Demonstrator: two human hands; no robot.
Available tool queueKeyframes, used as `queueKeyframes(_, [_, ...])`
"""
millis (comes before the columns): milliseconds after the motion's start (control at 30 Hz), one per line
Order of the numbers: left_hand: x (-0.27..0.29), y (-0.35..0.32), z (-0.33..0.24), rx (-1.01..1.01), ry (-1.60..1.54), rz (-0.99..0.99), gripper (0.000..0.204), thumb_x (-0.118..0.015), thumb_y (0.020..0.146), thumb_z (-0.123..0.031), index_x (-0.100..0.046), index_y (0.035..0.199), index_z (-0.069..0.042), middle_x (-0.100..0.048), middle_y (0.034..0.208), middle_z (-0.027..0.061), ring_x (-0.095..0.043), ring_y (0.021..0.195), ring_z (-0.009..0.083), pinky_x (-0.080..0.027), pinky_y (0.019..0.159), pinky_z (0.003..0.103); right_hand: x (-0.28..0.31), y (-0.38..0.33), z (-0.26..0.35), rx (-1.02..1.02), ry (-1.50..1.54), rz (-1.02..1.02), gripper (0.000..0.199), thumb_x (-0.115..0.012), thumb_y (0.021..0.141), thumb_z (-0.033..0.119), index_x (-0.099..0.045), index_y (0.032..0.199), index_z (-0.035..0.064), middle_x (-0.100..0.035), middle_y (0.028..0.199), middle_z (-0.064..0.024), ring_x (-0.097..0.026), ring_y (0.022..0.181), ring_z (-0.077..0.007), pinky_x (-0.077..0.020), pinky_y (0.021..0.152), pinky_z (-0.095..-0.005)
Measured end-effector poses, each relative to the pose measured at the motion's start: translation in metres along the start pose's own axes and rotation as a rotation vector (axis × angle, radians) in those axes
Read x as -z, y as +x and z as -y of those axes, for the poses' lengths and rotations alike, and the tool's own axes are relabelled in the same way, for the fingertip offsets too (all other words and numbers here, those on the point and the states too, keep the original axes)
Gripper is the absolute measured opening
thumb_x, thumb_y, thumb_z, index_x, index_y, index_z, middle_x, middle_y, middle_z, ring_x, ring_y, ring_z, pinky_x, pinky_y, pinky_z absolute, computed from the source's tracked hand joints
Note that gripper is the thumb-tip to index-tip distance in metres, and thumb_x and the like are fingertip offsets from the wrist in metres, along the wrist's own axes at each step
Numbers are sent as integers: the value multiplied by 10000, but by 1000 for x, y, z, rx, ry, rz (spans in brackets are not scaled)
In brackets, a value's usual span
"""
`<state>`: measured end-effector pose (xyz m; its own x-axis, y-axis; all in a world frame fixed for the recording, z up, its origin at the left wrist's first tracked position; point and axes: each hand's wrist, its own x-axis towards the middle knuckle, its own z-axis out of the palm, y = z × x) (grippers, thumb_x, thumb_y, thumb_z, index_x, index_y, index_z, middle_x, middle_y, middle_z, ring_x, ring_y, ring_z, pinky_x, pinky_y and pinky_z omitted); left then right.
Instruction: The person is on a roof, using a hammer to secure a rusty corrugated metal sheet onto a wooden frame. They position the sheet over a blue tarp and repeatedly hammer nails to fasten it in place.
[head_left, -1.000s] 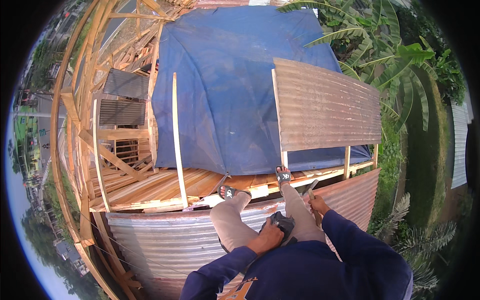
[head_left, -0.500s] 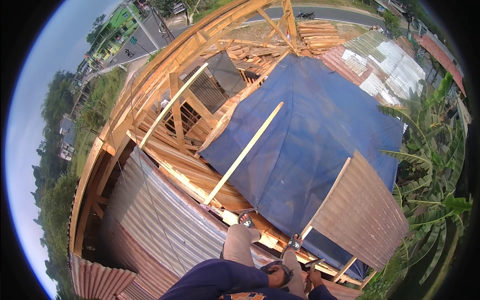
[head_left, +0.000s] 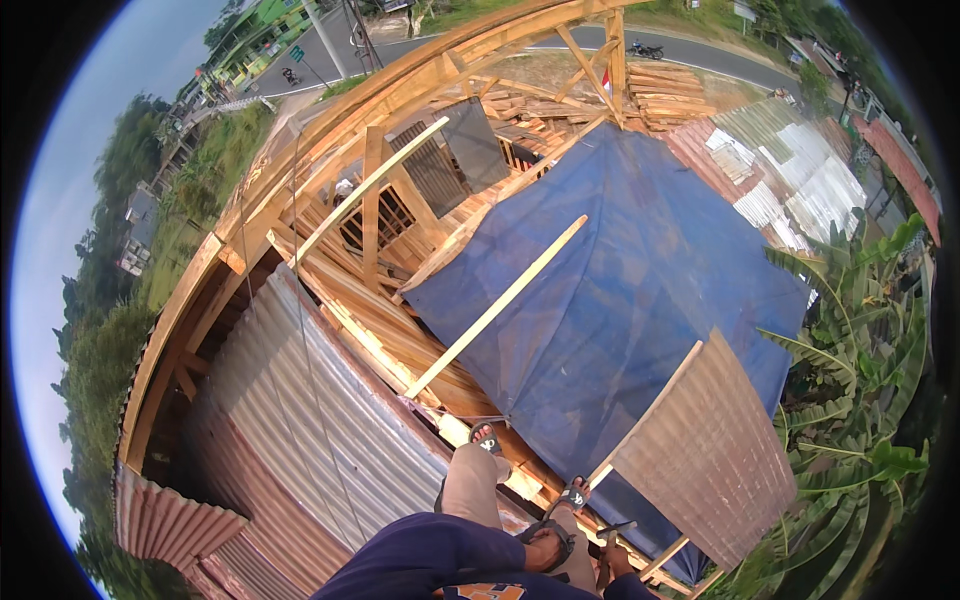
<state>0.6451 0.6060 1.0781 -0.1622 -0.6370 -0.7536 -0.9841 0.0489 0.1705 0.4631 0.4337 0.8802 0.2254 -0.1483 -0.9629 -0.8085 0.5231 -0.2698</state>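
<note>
My right hand [head_left: 617, 561], low in the view near my knee, is closed round the handle of a hammer [head_left: 616, 527]; its dark head points up past my fingers. Over my lap, my left hand [head_left: 543, 550] is curled in at a dark, rounded, pouch-like thing [head_left: 563, 540], and its fingers are partly hidden. What it grips there is unclear. Both my feet, in dark sandals [head_left: 485, 438], rest on the timber at the roof edge. Right of the hammer lies a rusty corrugated sheet [head_left: 705, 430] on wooden battens.
A blue tarp [head_left: 620, 270] spreads ahead, with a long batten [head_left: 495, 308] leaning across it. Corrugated roofing [head_left: 310, 400] slopes on the left beside a curved timber frame [head_left: 372, 200]. Banana plants [head_left: 860, 400] grow at the right. A road [head_left: 700, 65] runs beyond stacked planks [head_left: 668, 95].
My view has turned slightly, so the far scene sits lower and further right. Both hands appear a little further left in the picture, with the hammer still in my right hand.
</note>
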Motion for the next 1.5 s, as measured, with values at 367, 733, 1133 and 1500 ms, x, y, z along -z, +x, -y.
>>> queueKeyframes(367, [16, 1, 12, 45, -35, -100, 209, -608, 790, -186, -694, 915, -41, -663, 877, 134, -617, 742, 282, -436, 579, 444, 26, 27, 20, 43, -201, -53, 240, -610, 881, 76, -577, 1083, -49, -577, 685, -159, -572, 510, -265, -489, 451, -441])
queueKeyframes(733, [24, -9, 23, 136, -57, -159, 287, -587, 813, -198, -678, 1012, -12, -652, 1020, 156, -623, 908, 275, -464, 726, 435, 10, 1, 54, 65, -289, -33, 219, -620, 881, 82, -551, 1029, -63, -555, 690, -155, -575, 524, -272, -527, 462, -462])
queueKeyframes(1133, [77, -71, 63, 145, -79, -352, 390, -557, 837, -223, -650, 1122, 26, -642, 1153, 187, -629, 1069, 286, -484, 883, 437, 15, -17, 64, -26, -255, -33, 236, -619, 884, 107, -541, 1031, -60, -556, 694, -150, -578, 530, -269, -519, 451, -450])
queueKeyframes(1500, [20, -19, 77, -81, -1332, -154, 411, -515, 891, -333, -623, 982, 53, -632, 1031, 250, -615, 969, 352, -455, 859, 462, 18, -26, 59, -74, -213, -72, 294, -609, 887, 134, -524, 1087, -64, -574, 719, -164, -577, 539, -273, -505, 450, -428])
